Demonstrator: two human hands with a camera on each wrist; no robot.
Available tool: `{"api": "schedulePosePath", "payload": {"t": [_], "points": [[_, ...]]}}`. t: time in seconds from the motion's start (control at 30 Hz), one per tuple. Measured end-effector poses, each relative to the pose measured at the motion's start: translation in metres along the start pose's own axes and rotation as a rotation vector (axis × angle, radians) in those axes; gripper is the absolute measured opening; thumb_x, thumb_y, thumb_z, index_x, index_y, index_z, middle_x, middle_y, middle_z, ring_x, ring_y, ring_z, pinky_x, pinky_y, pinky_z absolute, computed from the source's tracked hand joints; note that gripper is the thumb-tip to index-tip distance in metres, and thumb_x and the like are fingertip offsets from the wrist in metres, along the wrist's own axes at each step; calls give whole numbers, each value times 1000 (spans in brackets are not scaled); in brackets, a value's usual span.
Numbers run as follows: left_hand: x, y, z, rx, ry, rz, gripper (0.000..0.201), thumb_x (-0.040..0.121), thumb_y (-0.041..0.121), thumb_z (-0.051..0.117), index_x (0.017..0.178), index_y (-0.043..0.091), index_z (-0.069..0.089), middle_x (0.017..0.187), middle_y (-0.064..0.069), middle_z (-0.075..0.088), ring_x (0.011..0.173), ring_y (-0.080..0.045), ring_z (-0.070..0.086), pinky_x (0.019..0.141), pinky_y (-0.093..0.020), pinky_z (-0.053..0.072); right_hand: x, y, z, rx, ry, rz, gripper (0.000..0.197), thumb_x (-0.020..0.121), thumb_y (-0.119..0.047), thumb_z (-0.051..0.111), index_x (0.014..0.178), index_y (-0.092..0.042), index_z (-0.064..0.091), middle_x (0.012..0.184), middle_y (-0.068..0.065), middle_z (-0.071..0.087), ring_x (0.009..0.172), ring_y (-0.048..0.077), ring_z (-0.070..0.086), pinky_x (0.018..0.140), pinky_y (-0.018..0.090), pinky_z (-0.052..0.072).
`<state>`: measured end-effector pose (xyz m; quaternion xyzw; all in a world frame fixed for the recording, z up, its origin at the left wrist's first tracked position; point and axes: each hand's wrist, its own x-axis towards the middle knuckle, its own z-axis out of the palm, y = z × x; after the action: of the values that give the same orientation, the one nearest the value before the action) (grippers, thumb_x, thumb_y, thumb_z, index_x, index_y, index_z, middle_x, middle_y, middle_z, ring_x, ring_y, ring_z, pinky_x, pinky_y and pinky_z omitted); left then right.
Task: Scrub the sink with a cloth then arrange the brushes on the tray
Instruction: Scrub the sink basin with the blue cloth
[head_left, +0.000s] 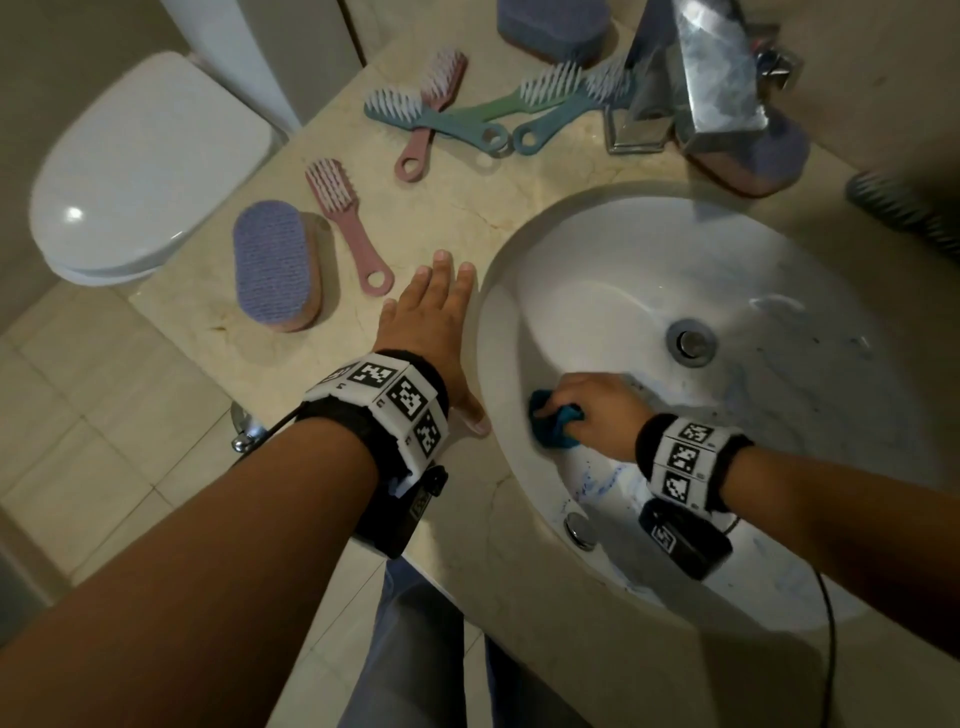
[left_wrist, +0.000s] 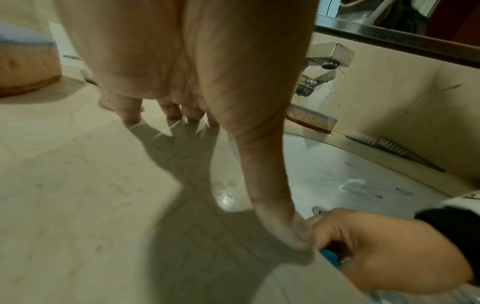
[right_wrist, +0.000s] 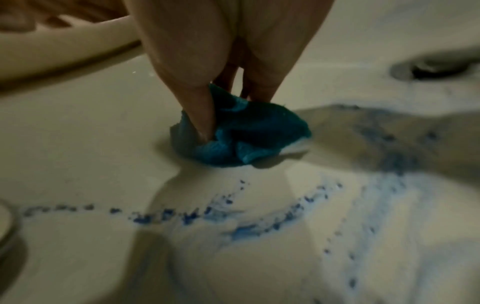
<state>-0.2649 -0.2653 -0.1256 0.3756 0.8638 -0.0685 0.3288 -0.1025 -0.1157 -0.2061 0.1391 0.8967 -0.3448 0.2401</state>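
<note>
My right hand (head_left: 592, 410) grips a crumpled blue cloth (head_left: 558, 423) (right_wrist: 241, 135) and presses it against the near left wall of the white sink (head_left: 623, 270). Blue smears (right_wrist: 233, 216) streak the basin below the cloth. My left hand (head_left: 431, 322) lies flat, fingers straight, on the beige counter (head_left: 467, 208) just left of the sink rim. Several long-handled brushes lie on the counter: a pink one (head_left: 348, 223) near my left hand, and pink (head_left: 431, 114), teal (head_left: 431, 117), green (head_left: 519, 101) and blue (head_left: 566, 114) ones by the tap. No tray shows.
A chrome tap (head_left: 696, 88) stands behind the sink. Purple oval scrub pads sit at the counter's left (head_left: 272, 265), back (head_left: 553, 26) and right of the tap (head_left: 763, 161). A closed toilet (head_left: 140, 171) is to the left. The drain (head_left: 691, 343) lies mid-basin.
</note>
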Motion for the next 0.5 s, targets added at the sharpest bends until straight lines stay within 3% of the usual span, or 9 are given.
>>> {"api": "schedulePosePath", "payload": {"t": [0.07,0.13,0.27,0.4,0.5], "points": [[0,1,0,-3,-6,-8,157,41,54,87,146,17,-24,154,-4,-29,144,-22,-20,120,-44,6,-5,1,-1,19,-25,-12,37,80,2,59,110,-16,69,107,8,61,92,21,56,68,6,31],[0,1,0,3,-2,-7,157,41,55,87,146,17,-24,154,-5,-29,145,-23,-20,120,-44,6,10,8,-13,10,58,21,37,82,2,58,112,-15,68,110,10,61,90,19,55,71,1,32],[1,0,0,3,7,-4,157,41,55,87,146,17,-23,154,-5,-28,145,-23,-19,120,-44,6,30,13,-21,26,184,43,42,84,7,53,117,-15,66,114,15,58,106,29,57,83,11,33],[0,1,-2,8,-2,-6,156,41,54,87,146,16,-23,154,-6,-28,145,-23,-19,120,-44,6,-6,3,-2,0,-20,-75,47,81,5,54,118,-20,66,111,5,58,95,16,52,75,2,28],[-3,3,-3,-9,-4,-14,155,42,52,88,147,16,-22,155,-6,-27,145,-23,-18,120,-44,7,-28,3,9,65,-119,-98,47,78,2,61,117,-22,66,110,4,58,101,16,53,90,15,36]]}}
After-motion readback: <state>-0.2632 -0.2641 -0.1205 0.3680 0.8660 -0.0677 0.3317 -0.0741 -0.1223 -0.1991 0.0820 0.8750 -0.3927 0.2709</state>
